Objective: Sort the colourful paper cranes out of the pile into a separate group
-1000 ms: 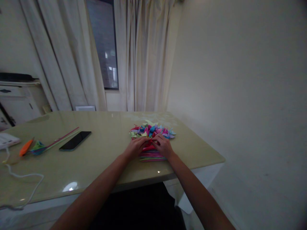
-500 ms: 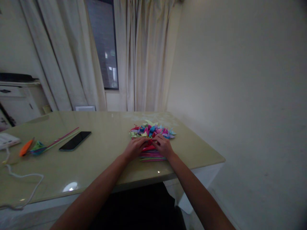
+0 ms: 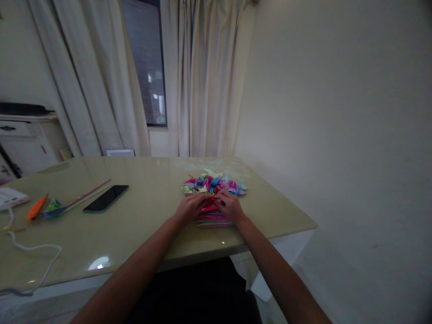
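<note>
My left hand (image 3: 193,207) and my right hand (image 3: 230,205) meet near the front edge of the table, fingertips pinched from both sides on a small piece of red paper (image 3: 212,198). Fingers partly cover it, so its folded shape is hard to make out. Directly beneath lies a stack of coloured paper (image 3: 216,219), red on top with pink, purple and green edges below. Just beyond my fingertips is a heap of folded paper cranes (image 3: 216,182) in blue, pink, purple, red and pale green.
Left of my arms, a dark-screened phone (image 3: 106,199) lies on the glossy table (image 3: 151,180). Beside it are thin pink and green strips (image 3: 89,194), an orange-handled tool (image 3: 37,207) and a white device (image 3: 12,198) with a white cable (image 3: 37,246). A wall (image 3: 337,135) rises at the right.
Almost nothing differs. Both hands stay in the same place on the red paper, with only slight finger movement.
</note>
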Available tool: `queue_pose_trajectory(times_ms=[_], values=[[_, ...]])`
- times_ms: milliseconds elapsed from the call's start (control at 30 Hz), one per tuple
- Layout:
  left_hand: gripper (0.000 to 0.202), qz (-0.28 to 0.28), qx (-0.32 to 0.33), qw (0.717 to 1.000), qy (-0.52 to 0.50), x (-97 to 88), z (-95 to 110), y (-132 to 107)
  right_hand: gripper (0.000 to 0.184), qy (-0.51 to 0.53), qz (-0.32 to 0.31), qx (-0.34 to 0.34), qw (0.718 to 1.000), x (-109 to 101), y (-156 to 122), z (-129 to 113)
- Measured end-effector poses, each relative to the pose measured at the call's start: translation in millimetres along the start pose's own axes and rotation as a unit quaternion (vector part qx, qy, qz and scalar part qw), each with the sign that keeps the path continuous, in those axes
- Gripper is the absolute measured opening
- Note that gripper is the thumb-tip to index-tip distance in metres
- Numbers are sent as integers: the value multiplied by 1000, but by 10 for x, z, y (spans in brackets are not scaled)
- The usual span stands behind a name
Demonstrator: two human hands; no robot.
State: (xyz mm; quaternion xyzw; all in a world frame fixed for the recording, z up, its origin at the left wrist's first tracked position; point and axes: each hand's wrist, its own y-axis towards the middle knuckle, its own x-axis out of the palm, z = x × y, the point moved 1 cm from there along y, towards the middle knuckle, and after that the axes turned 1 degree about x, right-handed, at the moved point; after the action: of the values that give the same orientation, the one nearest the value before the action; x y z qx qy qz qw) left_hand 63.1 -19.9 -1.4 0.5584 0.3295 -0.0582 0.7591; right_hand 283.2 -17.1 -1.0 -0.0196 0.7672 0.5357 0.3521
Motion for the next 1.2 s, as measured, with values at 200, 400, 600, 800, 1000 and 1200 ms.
queue_pose_trajectory(times_ms=[200,400,600,800,1000,1200], values=[[26,1,4,1000,-3,7,-9,4,22,1,-7,2,1000,7,-2,7],[27,-1,2,1000,0,-7,3,6,24,-2,-7,2,1000,-1,1,1],[25,-2,0,1000,5,0,1,-1,25,3,-4,3,1000,-9,8,-15],[29,-4,-5,1000,14,-27,61,17,27,1,4,3,1000,-9,8,-9],[24,-2,-11,1000,16,-44,103,30,25,-2,8,-2,1000,-12,12,-25],[24,-1,-19,1000,9,-8,94,21,19,-4,15,-10,1000,-21,29,-42]])
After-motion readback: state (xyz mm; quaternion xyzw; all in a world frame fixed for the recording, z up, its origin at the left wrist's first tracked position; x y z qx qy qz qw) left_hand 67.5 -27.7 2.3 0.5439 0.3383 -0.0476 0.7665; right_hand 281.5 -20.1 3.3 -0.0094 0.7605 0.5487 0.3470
